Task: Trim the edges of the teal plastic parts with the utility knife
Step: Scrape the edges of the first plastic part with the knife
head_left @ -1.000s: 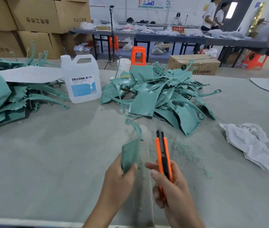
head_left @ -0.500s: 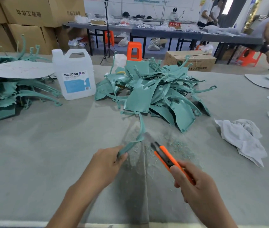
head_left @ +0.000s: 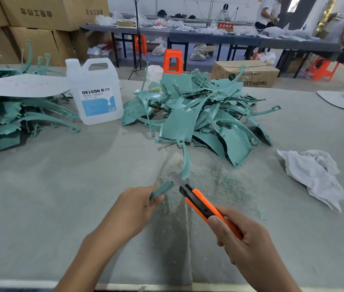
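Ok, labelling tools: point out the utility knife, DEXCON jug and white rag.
utility knife (head_left: 202, 204), head view, orange handle.
DEXCON jug (head_left: 96, 106), head view, blue label.
white rag (head_left: 312, 171), head view, middle fold.

jug label (head_left: 98, 102): DEXCON
red sign (head_left: 226, 25): 不合格区 — on far table (head_left: 209, 37)
floor carton (head_left: 251, 73): "OTY…" — rest unreadable

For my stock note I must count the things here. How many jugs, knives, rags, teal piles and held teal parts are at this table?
Jug: 1
Knife: 1, in the right hand
Rag: 1
Teal piles: 2, left pile and middle pile
Held part: 1, in the left hand
Total: 6
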The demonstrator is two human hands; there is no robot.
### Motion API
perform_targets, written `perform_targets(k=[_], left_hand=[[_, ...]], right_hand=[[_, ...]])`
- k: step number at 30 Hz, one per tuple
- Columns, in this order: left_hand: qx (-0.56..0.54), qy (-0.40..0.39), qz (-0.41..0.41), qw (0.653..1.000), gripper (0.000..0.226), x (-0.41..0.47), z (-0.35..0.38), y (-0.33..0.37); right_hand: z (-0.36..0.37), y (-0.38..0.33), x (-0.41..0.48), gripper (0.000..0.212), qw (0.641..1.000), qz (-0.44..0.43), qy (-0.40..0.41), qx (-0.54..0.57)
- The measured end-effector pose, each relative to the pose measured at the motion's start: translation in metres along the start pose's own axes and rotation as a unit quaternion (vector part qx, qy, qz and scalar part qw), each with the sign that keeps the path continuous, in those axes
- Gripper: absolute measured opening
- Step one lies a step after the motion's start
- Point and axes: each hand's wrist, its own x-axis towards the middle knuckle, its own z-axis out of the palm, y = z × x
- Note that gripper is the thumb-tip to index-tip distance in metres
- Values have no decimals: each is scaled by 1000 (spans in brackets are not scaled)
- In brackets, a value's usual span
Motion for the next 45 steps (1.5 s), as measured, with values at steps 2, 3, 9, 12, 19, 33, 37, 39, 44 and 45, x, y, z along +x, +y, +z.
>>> perform_targets(k=[2, 3, 9, 12, 19, 33, 37, 39, 44, 45], left_hand=[[-54, -15, 10, 998, 40, -4, -1, -3], [-84, -18, 7, 996, 36, -6, -1, -6], [-228, -36, -33, 972, 45, -16, -10, -23], [-307, -55, -50, 949, 42, -18, -11, -25], [-515, -61, -167, 839, 27, -26, -11, -53], [-629, -80, -190, 750, 45, -32, 2, -89], [-643, -63, -203, 736, 47, -32, 2, -89], [-642, -62, -199, 738, 46, -31, 2, -86], [-630, -62, -198, 748, 44, -31, 2, -84], [-630, -61, -198, 749, 45, -31, 3, -84]], right_hand=[[-2, -2, 1, 44, 1000, -5, -7, -18], [-3, -2, 2, 43, 999, -11, -8, -33], [-8, 7, 20, 24, 995, -15, -4, -95], [-5, 14, 37, 22, 993, -38, -24, -108], [-5, 50, 99, 27, 984, -24, -72, -160], [5, 78, 207, 38, 930, -3, -64, -361], [13, 73, 193, 35, 933, -5, -31, -358], [20, 64, 174, 40, 956, -8, 6, -293], [40, 26, 103, 26, 983, -47, -11, -175], [43, 15, 89, 26, 984, -66, -29, -162]])
